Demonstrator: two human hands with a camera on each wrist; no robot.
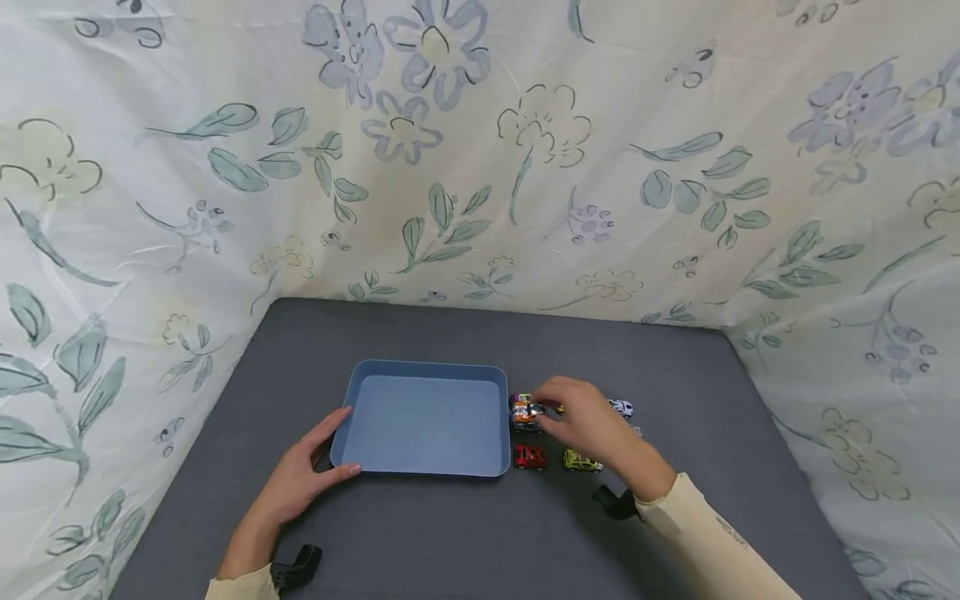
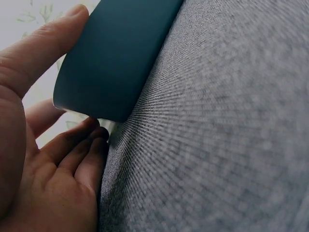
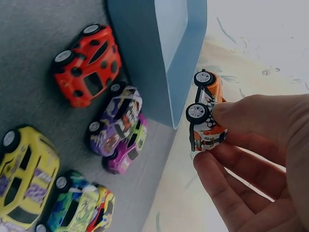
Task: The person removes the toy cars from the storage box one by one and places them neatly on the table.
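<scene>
A blue rectangular tray (image 1: 431, 427) lies on the dark grey table. At its left near corner my left hand (image 1: 294, 482) holds it, thumb on the near side and a finger on the left side; the other fingers curl below the tray's corner in the left wrist view. My right hand (image 1: 588, 421) pinches an orange toy car (image 3: 208, 113) with black and white markings between thumb and fingers, raised beside the tray's right edge. Below it are a purple toy car (image 3: 117, 118) and a pink toy car (image 3: 129, 149). A red black-spotted toy car (image 3: 90, 67) sits near the tray wall.
Farther right stand a yellow toy car (image 1: 582, 461), a green-and-blue toy car (image 3: 72, 208), a red-and-yellow toy car (image 3: 105, 208) and a white toy car (image 1: 622, 407), partly behind my right hand. A floral cloth (image 1: 465, 167) hangs around the table's back and sides.
</scene>
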